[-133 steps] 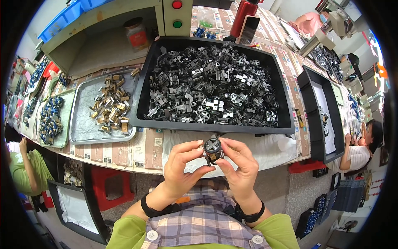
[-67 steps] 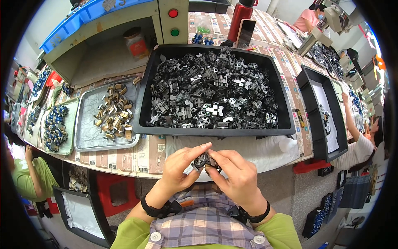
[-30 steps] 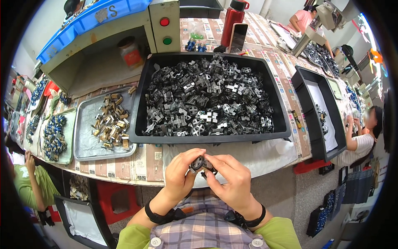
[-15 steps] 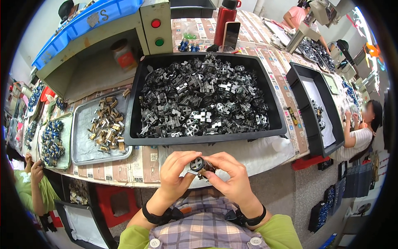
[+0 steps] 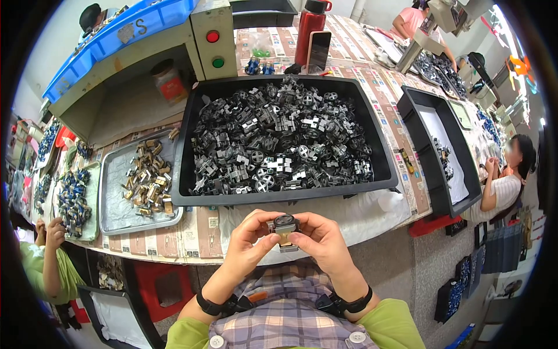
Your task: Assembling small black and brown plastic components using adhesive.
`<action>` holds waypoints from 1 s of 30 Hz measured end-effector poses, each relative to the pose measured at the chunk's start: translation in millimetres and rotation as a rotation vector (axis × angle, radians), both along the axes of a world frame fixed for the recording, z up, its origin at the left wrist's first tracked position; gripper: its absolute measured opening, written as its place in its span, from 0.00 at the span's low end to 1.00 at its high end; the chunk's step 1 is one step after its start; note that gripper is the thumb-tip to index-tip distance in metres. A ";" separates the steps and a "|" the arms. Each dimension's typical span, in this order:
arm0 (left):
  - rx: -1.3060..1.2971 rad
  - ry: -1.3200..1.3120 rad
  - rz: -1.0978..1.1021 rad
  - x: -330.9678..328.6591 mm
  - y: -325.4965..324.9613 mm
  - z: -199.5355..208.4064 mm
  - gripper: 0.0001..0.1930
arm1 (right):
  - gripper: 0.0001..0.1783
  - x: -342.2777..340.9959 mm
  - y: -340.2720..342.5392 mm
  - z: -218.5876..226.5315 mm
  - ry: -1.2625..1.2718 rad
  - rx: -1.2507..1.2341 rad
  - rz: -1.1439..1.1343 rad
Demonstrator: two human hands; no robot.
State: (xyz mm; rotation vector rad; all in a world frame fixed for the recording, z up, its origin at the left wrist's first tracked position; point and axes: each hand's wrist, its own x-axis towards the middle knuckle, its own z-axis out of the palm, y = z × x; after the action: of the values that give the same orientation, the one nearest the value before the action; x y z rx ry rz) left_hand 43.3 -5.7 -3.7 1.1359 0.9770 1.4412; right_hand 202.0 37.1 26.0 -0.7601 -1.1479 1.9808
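A phone [image 5: 318, 52] is stood upright beside a red bottle [image 5: 308, 38] (black-capped); a jar [image 5: 170, 84] is housed in a pale cabinet [image 5: 131, 61] topped by a blue bin [image 5: 107, 49].

Worn here are lime-green sleeves [image 5: 386, 327], a greyish plaid apron [image 5: 285, 317] with pale buttons [image 5: 357, 337], and black, perhaps buckled, wrist straps [image 5: 360, 303].

L hand [image 5: 250, 239] & R hand [image 5: 323, 235], lower ctr: room to pass R over white cloth [image 5: 360, 218] till white bottle [image 5: 390, 201]. Ahead, big blk bin [image 5: 290, 197] wall blocks low passes; open air above its heap. Ctr L: metal tray [image 5: 139, 227], hardly any gap to bin. Ctr R: table [image 5: 386, 116] strip passable, but yellow-blk tool [image 5: 406, 161] lies there; long blk tray [image 5: 433, 166] beyond. Upper ctr: red flask [image 5: 310, 35] + phone [image 5: 318, 51] block.
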 end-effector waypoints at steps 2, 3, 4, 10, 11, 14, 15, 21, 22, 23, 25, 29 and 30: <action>-0.007 -0.009 -0.009 -0.8 -0.1 0.4 0.15 | 0.13 0.5 1.8 -1.9 0.027 -0.006 0.032; -0.017 -0.009 -0.007 -0.4 0.2 1.5 0.15 | 0.13 1.2 2.9 -4.2 0.027 -0.007 0.034; -0.027 -0.009 -0.003 0.2 0.4 2.9 0.15 | 0.13 2.0 4.2 -7.3 0.010 0.008 0.038; 0.021 0.313 0.121 3.9 -1.5 21.2 0.15 | 0.13 1.2 5.6 -12.4 0.061 0.008 0.047; 0.023 0.312 0.121 3.7 -0.6 22.4 0.15 | 0.12 0.9 5.4 -12.8 0.072 0.003 0.050; 0.107 0.458 0.186 3.5 -1.5 25.0 0.15 | 0.12 -1.3 3.5 -14.0 0.104 0.007 0.048; 0.120 0.473 0.199 4.3 -1.8 25.9 0.15 | 0.12 -1.5 3.6 -15.1 0.102 0.009 0.048; 0.134 0.507 0.200 2.1 -0.8 24.0 0.15 | 0.13 -1.1 2.8 -22.3 0.113 0.018 0.046; 0.120 0.481 0.182 1.9 0.5 23.8 0.15 | 0.14 -0.2 4.1 -22.9 0.105 0.019 0.044; 0.119 0.479 0.178 2.1 2.1 22.6 0.15 | 0.14 0.7 5.3 -22.8 0.097 0.021 0.042; 0.105 0.375 0.159 2.7 3.2 18.8 0.16 | 0.15 0.9 5.5 -19.5 0.028 0.115 0.005; 0.159 0.359 0.137 4.0 8.4 14.6 0.17 | 0.15 6.6 7.5 -4.7 -0.339 0.600 -0.139; 0.138 0.339 0.116 4.5 9.2 13.2 0.18 | 0.14 7.1 6.2 0.5 -0.376 0.594 -0.173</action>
State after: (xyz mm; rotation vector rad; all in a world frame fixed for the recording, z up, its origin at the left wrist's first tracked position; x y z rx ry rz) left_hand 47.8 3.5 9.4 1.4796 1.2078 1.4534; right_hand 209.0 43.3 26.5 -0.8856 -1.7165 1.2738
